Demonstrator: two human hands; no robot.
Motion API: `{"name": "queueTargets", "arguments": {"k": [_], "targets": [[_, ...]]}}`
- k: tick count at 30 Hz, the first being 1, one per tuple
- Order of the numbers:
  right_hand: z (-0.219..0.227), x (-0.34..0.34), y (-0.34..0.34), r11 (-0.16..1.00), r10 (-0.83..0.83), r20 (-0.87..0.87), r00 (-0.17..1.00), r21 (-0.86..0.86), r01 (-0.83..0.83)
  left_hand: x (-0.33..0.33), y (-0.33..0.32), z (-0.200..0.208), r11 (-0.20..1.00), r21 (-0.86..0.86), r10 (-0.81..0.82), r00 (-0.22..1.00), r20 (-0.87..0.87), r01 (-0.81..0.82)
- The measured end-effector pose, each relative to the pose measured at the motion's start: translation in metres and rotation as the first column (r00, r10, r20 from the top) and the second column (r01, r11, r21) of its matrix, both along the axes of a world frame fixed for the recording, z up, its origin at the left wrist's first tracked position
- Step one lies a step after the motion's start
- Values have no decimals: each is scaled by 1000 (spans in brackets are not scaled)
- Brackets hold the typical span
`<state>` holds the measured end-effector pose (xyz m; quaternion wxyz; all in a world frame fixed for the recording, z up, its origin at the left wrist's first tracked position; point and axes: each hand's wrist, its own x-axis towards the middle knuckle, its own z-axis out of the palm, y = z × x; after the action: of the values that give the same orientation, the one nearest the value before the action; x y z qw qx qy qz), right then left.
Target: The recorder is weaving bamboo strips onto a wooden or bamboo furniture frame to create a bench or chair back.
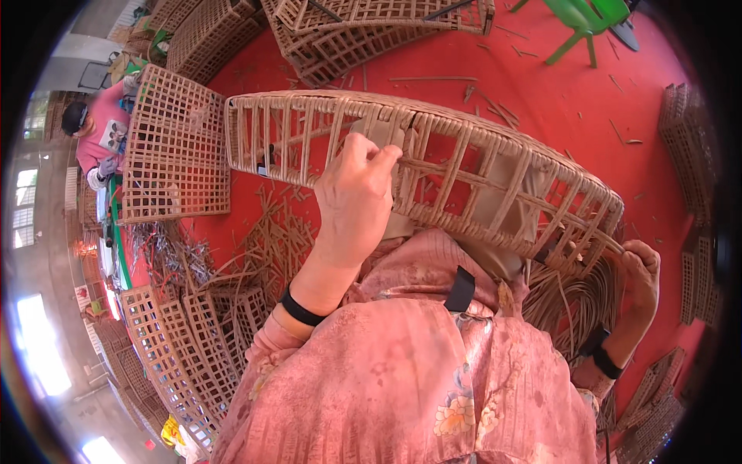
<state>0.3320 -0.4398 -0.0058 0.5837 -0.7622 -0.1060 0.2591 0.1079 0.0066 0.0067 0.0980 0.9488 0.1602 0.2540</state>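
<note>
A long, curved wicker frame (495, 193) of brown woven strands lies across my lap, its open lattice side facing up. Over its middle, my left hand (357, 189) is closed, thumb and forefinger pinched at a crossbar beside a dark gap in the rim. Whether a loose strand is between those fingertips is hidden. Beyond the frame's right end, my right hand (641, 274) is closed on a thin wicker strand (607, 240) that runs out from the lattice. Both wrists wear black bands.
A coil of loose strands (576, 298) hangs below the frame's right end. Cut scraps (274, 240) litter the red floor. Woven panels (178, 147) stand at left, with a person in pink (104, 139) behind them. More wicker pieces (371, 35) and a green chair (580, 23) are ahead.
</note>
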Motion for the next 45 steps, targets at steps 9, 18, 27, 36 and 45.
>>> {"name": "queueTargets", "arguments": {"k": [9, 18, 27, 36, 45], "targets": [[13, -2, 19, 986, 119, 23, 993, -121, -115, 24, 22, 38, 925, 170, -290, 921, -262, 340], [7, 3, 19, 989, 92, -11, 996, -117, -93, 29, 17, 33, 868, 320, -272, 903, -334, 380], [14, -3, 36, 995, 82, -31, 996, -49, -84, 2, 37, 23, 922, -361, -170, 984, -60, 137], [2, -11, 40, 999, 25, -45, 999, 24, -24, -6, 39, 6, 832, -550, -177, 976, -127, 80], [25, -24, 14, 985, -115, 30, 993, -127, 118, -16, 42, 6, 548, -835, -59, 998, 13, 44]]}}
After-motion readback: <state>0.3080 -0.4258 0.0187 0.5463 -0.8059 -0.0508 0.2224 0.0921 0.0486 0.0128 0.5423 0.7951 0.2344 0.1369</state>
